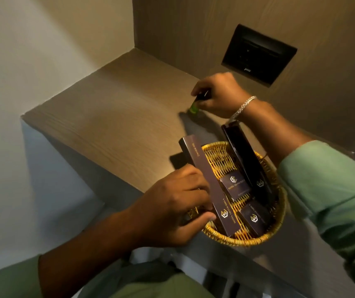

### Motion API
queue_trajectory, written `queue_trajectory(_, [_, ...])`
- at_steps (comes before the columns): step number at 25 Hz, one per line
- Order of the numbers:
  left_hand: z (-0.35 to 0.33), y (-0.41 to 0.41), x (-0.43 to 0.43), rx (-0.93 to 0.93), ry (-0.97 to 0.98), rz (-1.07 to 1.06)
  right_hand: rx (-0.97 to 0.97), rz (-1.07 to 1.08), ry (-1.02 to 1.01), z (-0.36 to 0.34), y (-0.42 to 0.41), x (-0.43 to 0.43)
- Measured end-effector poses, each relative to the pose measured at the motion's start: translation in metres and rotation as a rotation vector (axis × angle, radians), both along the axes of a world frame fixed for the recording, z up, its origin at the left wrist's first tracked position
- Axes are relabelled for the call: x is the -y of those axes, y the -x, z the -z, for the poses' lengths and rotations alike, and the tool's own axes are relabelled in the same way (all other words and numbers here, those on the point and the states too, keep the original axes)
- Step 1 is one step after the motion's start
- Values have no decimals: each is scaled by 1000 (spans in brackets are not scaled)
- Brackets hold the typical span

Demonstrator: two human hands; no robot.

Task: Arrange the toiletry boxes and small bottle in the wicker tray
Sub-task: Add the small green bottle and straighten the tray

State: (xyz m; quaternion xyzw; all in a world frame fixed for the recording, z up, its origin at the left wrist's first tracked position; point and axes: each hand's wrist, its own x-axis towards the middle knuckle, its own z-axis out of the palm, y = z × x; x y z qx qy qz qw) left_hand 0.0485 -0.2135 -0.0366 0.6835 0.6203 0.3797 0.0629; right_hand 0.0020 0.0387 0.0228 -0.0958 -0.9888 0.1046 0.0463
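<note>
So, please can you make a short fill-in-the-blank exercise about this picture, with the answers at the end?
1. The right hand grips a small bottle whose colour is ____.
2. The left hand holds a long box that leans on the rim of the ____ tray.
3. On the right wrist there is a silver ____.
4. The bottle stands on the wooden shelf, ____ the tray.

Answers: green; wicker; bracelet; outside

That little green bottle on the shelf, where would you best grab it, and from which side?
Probably by its dark cap end, from above. The small green bottle appears to stand on the wooden shelf, outside the wicker tray, so its top is the freest part. The right hand already pinches it there, fingers reaching down. The blur hides the cap's exact shape.
</note>
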Motion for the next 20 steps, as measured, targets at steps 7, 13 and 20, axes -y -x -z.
queue_trajectory(7, [12, -7, 3, -94, -93, -69, 170, -119, 116, -41, -109, 20])
queue_trajectory(13, [20, -16, 12, -190, -103, -134, 266, -212, -66, -4, -119, 34])
queue_trajectory(20, [23, -21, 17, -185, -115, -159, 209, -172, -19, -13, -132, 32])
